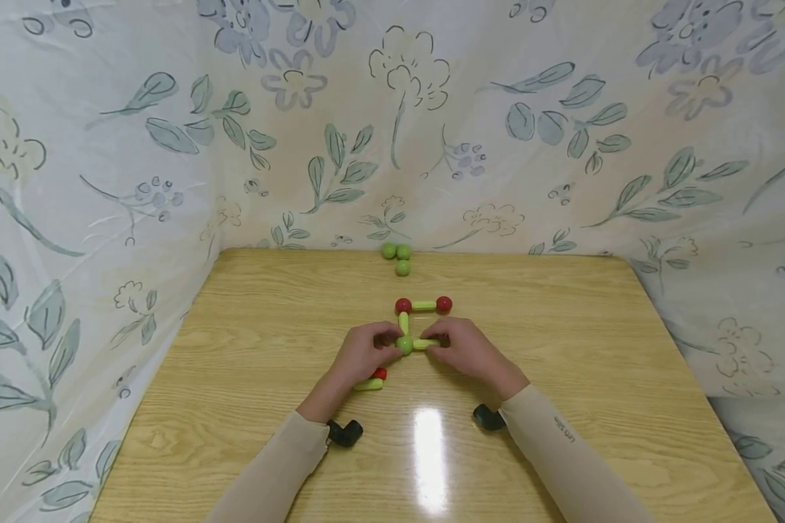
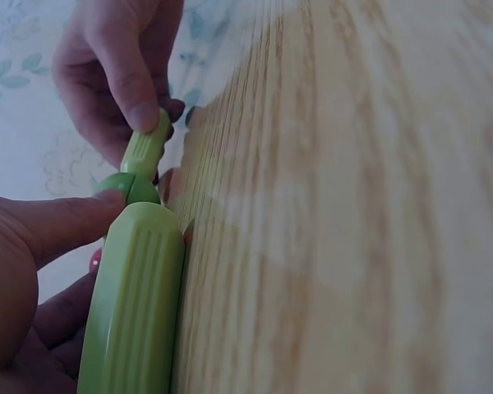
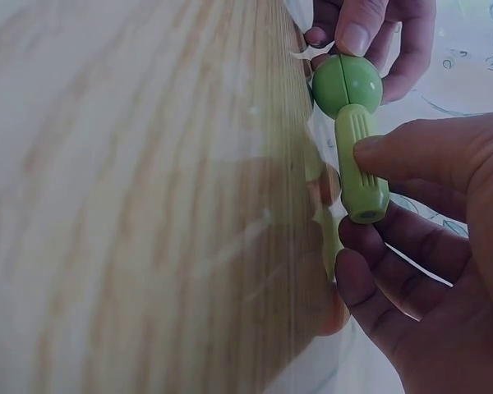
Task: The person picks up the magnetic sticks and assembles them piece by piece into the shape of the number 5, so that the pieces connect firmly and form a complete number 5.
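My left hand [image 1: 364,354] pinches a green ball [image 1: 404,344] between thumb and fingers. A light-green rod [image 1: 425,344] meets that ball on its right side, and my right hand [image 1: 466,350] grips this rod; in the right wrist view the thumb lies on the rod [image 3: 361,168] with its end facing the camera. Another rod [image 1: 403,323] runs from the green ball up to a red ball [image 1: 403,306]. From there a further rod [image 1: 424,306] reaches a second red ball [image 1: 444,304]. In the left wrist view a light-green rod [image 2: 135,304] lies large in front, near my left hand.
Three green balls [image 1: 403,267] sit at the table's back edge. Beside my left forearm lie a light-green rod [image 1: 369,384] and a red piece [image 1: 380,374]. Dark wrist-worn pieces [image 1: 345,434] show by both sleeves. A patterned cloth [image 1: 419,145] hangs behind the wooden table [image 1: 562,312].
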Available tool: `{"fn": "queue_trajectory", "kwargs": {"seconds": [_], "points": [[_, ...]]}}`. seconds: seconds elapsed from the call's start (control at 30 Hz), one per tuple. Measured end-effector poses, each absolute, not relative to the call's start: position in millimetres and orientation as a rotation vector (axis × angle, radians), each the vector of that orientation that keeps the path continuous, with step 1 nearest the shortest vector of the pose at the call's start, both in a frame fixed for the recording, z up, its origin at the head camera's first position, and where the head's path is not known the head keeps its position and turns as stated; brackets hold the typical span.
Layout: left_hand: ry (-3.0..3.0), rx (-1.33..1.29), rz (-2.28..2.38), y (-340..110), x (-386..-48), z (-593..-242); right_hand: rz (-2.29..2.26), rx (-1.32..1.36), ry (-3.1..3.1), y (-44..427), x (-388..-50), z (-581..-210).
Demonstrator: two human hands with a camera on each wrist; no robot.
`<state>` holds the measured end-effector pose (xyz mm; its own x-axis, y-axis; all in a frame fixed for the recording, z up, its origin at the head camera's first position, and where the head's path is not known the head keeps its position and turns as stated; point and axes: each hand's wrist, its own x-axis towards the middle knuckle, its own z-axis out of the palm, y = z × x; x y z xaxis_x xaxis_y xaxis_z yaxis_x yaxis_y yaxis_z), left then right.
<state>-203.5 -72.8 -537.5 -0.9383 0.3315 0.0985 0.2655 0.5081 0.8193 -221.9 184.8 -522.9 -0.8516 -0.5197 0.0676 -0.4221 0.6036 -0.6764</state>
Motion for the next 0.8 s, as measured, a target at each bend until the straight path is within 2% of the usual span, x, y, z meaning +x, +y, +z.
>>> {"fn": "queue_trajectory", "kwargs": {"seconds": [0.8], "points": [[2.678,0.534,1.367,-72.8,-203.1,-534.0,-1.072,-0.77,2.691,183.7,-220.5,-521.7]]}}
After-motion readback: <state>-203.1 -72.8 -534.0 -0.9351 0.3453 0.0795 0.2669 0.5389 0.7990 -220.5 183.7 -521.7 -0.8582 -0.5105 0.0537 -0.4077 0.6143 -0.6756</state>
